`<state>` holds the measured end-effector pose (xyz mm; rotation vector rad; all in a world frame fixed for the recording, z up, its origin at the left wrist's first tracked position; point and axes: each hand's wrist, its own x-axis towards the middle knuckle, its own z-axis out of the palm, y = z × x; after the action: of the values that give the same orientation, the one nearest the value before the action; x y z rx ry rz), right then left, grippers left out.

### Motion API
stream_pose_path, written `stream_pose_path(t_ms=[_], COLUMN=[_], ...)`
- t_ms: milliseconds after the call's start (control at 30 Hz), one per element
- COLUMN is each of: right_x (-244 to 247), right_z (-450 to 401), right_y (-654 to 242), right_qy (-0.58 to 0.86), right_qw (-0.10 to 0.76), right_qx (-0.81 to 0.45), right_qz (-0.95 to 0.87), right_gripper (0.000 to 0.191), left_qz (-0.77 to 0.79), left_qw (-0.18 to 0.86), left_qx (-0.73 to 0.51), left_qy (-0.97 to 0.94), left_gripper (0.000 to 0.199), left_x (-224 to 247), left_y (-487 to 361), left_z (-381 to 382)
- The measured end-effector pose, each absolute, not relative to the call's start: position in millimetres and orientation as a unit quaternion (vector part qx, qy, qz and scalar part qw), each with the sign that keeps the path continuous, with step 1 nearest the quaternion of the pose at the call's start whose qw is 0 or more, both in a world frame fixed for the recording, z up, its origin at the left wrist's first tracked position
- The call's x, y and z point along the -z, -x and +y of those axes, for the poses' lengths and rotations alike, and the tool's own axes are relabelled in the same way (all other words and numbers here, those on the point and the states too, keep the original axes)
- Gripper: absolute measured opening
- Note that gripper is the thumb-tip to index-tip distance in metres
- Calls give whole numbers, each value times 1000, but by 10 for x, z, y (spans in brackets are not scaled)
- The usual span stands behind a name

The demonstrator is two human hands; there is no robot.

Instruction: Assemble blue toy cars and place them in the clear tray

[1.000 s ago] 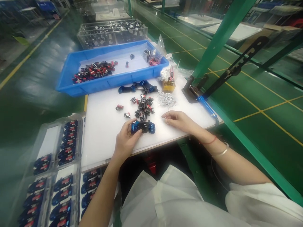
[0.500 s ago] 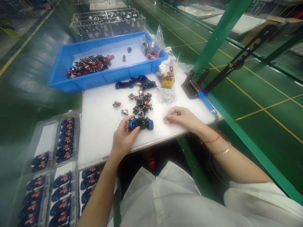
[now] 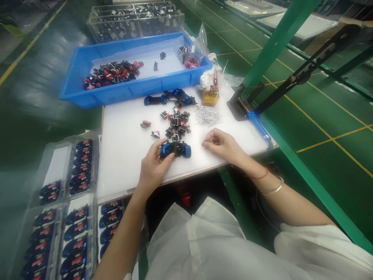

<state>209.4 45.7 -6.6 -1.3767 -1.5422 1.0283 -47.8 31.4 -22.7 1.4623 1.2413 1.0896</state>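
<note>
My left hand [image 3: 154, 165] grips the left end of a blue toy car body [image 3: 183, 150], thumb in front and fingers behind, at the near side of the white tabletop. The dark hollow side of the body shows. Right of it, my right hand [image 3: 220, 144] is closed in a pinch on a thin metal pin [image 3: 202, 146], apart from the car body. Beyond the car body lies a heap of small black and red parts [image 3: 177, 122], with a few loose ones to its left. A pile of silvery pins [image 3: 206, 115] rests beyond my right hand.
A blue bin [image 3: 140, 86] with more red and black parts stands at the back. More blue car bodies [image 3: 155, 100] lie before it. A yellow box [image 3: 211, 98] and a black lever tool with blue handle [image 3: 258, 125] are at right. Trays [image 3: 55, 163] of cars sit lower left.
The view has shifted slightly, moving the table things a little right and up. Both hands keep their grips; between my right fingertips the pin shows a bit lower, pointing down.
</note>
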Motion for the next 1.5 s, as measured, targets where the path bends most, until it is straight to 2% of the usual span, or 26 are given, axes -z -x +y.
stream_pose_path(t_ms=[100, 233, 600, 767, 1033, 1233, 1333, 1500], right_x=[56, 18, -10, -17, 29, 4, -32, -197], right_z=[446, 438, 401, 399, 398, 393, 382, 287], right_y=[-2024, -1966, -2016, -2042, -2039, -2090, -2122, -2060], right_qy=[528, 520, 518, 539, 509, 498, 487, 473], right_qw=[379, 325, 333, 306, 255, 213, 230, 331], right_qx=[-361, -345, -327, -294, -146, -122, -126, -162], right_qz=[-669, -711, -716, -728, -809, -832, -833, -800], right_gripper=[12, 11, 14, 2, 17, 19, 20, 14], left_qz=[497, 500, 500, 497, 499, 505, 501, 480], left_qw=[454, 449, 452, 454, 471, 474, 480, 502], left_qx=[-444, -446, -447, -451, -451, -451, -453, -450], left_qy=[-592, -592, -588, -587, -571, -563, -559, -562], left_gripper=[55, 55, 54, 53, 57, 59, 57, 51], left_x=[235, 245, 239, 239, 217, 236, 232, 182], left_y=[478, 480, 477, 470, 464, 468, 465, 458], left_z=[316, 315, 306, 307, 299, 302, 302, 284])
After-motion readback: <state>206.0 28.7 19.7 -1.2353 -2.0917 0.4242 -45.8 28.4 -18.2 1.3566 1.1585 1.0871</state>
